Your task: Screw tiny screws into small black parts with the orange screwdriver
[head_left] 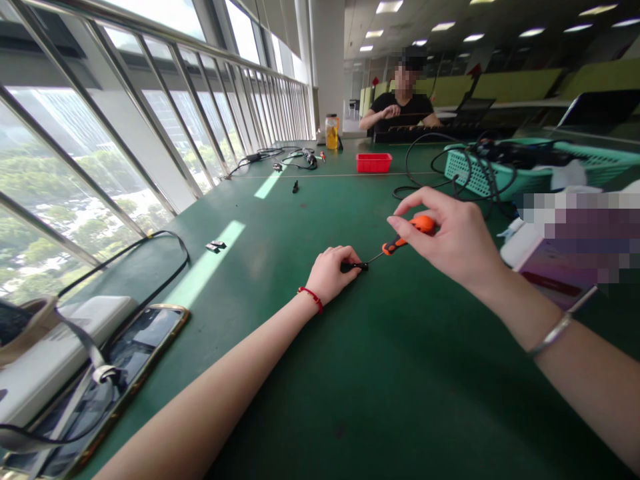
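Well in from the table's (270, 293) left edge, the left hand (330, 272) pinches a small black part (358, 266), apparently steadying it; the right hand (455, 228) grips the screwdriver (396, 245), slanted down toward that part.

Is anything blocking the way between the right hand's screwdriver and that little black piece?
Nothing visible is. The screwdriver at the right hand points down to the black piece; the left hand pinches that piece, leaving the end toward the screwdriver bare.
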A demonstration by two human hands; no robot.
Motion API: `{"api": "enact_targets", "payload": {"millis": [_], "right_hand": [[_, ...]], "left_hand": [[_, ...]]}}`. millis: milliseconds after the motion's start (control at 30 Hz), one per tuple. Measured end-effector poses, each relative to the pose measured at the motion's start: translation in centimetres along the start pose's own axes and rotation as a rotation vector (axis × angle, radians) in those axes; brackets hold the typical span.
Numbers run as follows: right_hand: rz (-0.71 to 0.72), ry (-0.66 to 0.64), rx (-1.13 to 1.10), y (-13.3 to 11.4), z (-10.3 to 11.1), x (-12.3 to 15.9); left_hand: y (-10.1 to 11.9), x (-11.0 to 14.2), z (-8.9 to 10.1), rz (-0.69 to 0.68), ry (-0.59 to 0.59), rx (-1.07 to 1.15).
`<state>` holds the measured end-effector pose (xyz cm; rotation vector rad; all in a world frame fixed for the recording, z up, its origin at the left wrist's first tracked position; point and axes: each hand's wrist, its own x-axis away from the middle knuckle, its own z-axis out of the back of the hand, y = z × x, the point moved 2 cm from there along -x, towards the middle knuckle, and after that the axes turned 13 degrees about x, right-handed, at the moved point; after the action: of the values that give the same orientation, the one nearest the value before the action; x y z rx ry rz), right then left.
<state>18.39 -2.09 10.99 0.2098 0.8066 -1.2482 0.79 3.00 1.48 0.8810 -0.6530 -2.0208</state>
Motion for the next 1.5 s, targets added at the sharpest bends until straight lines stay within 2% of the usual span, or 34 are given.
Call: {"api": "enact_targets", "payload": {"millis": [267,467,933,1100,1333,1500], "right_hand": [[0.068,0.062,-0.06,-0.09,-0.08,0.12],[0.034,0.019,0.001,-0.17,-0.01,0.15],[0.047,0.051,-0.051,-0.06,-0.08,0.06],[0.024,0.025,0.007,0.06,0.1,0.03],[0.072,0.049,-0.028,-0.21,0.07,0.15],[0.014,0.017,0.097,0.0,-0.21,0.03]], "left_hand": [[0.17,0.03,0.0,-0.002,-0.009,-0.006],[-0.04,0.02,-0.04,-0.004,-0.019,-0.001],[0.01,-0.04,0.04,0.017,-0.016,0.059],[-0.34,-0.16,-0.01,0.025,-0.023,0.11],[-0.31,-0.22,-0.06,0.053,-0.027,0.132],[-0.16,-0.23,-0.02,0.063,-0.034,0.122]]}}
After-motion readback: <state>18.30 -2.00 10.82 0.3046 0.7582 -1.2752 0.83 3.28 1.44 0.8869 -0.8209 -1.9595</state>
